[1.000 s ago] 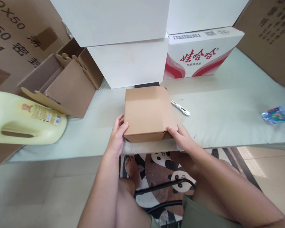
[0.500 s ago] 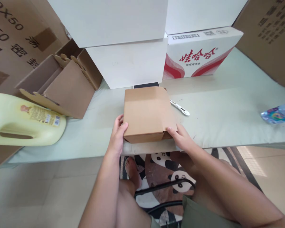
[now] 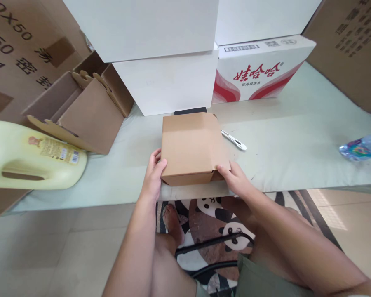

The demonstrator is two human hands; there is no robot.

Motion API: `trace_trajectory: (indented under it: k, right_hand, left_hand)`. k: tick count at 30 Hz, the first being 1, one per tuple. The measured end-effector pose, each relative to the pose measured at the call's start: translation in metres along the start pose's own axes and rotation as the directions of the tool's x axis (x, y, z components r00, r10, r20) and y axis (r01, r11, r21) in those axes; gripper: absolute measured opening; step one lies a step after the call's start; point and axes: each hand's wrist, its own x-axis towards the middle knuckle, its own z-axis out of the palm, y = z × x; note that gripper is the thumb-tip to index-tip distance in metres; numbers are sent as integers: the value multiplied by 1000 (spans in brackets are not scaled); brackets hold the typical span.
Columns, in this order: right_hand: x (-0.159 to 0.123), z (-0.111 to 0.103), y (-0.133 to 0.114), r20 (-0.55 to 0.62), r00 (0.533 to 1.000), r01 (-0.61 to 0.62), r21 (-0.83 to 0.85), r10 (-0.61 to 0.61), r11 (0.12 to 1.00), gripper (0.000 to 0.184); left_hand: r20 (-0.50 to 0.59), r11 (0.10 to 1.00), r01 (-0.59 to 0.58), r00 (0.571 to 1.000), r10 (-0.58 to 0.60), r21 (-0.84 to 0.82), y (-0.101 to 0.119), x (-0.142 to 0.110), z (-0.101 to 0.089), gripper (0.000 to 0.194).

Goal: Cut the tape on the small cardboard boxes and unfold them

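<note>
A small brown cardboard box (image 3: pixel 190 144) is at the front of the table, its plain top facing up. My left hand (image 3: pixel 154 173) grips its near left corner, thumb on the edge and fingers along the side. At the near right corner, my right hand (image 3: pixel 233 175) holds a flap that sticks out, with the thumb on top and most fingers hidden beneath. Just right of the box lies a white utility knife (image 3: pixel 234 140). Behind the box, a flat dark object with a white rim (image 3: pixel 190 111) is partly covered.
White cartons (image 3: pixel 167 82) stand stacked at the back, beside a red-and-white water carton (image 3: pixel 259 74). On the left are opened brown boxes (image 3: pixel 89 115) and a pale yellow jug (image 3: pixel 58 165). A plastic bottle (image 3: pixel 361 148) lies far right. The table's near edge (image 3: pixel 111 200) runs below my hands.
</note>
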Motion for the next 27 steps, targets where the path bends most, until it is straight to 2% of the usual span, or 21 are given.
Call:
trace_trajectory:
  k: [9, 15, 27]
  right_hand:
    - [-1, 2, -1, -23, 1000, -6, -8, 5, 1000, 44]
    - [-3, 4, -3, -41, 999, -37, -23, 36, 999, 38]
    - [-3, 4, -5, -38, 998, -46, -27, 45, 999, 39]
  left_hand:
    - [17, 1000, -21, 1000, 21, 7, 1, 0, 1, 52]
    - [-11, 1000, -14, 1000, 14, 1, 2, -1, 1, 53]
    - [-17, 1000, -21, 1000, 21, 11, -1, 0, 2, 52]
